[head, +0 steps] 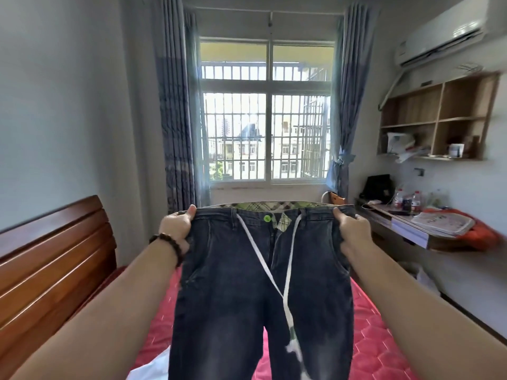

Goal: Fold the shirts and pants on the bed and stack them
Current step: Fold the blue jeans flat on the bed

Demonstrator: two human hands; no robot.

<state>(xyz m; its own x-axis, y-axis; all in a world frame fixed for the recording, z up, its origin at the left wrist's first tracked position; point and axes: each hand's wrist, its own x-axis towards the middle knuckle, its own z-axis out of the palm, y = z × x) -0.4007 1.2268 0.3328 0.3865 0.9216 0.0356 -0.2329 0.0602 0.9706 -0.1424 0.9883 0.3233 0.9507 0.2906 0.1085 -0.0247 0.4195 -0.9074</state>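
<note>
1. One pair of dark denim pants (260, 283) is held up in the air above the bed (378, 338), waistband uppermost, both legs hanging down out of the lower edge of the view.
2. The left hand (177, 226) grips the left end of the waistband, fingers curled round the cloth and thumb pressed on the front.
3. The right hand (354, 230) grips the right end of the waistband in the same manner, thumb on the front.
4. The waistband is stretched level between the two hands; the fly is open, showing a plaid lining.
5. One green button (266, 218) sits at the centre of the waistband.
6. One white drawstring (274, 270) hangs in two strands, which cross in front of the crotch.
7. One beaded bracelet (167, 244) circles the left wrist.
8. The bed carries one red quilted cover; one white cloth (149, 370) lies on it at lower left, partly hidden.
9. One wooden headboard (52, 259) stands at the left.
10. One barred window (266, 113) sits between two grey curtains.
11. One desk (406, 229) stands at the right, under one wall shelf unit (439, 116) and one air conditioner (441, 31).
</note>
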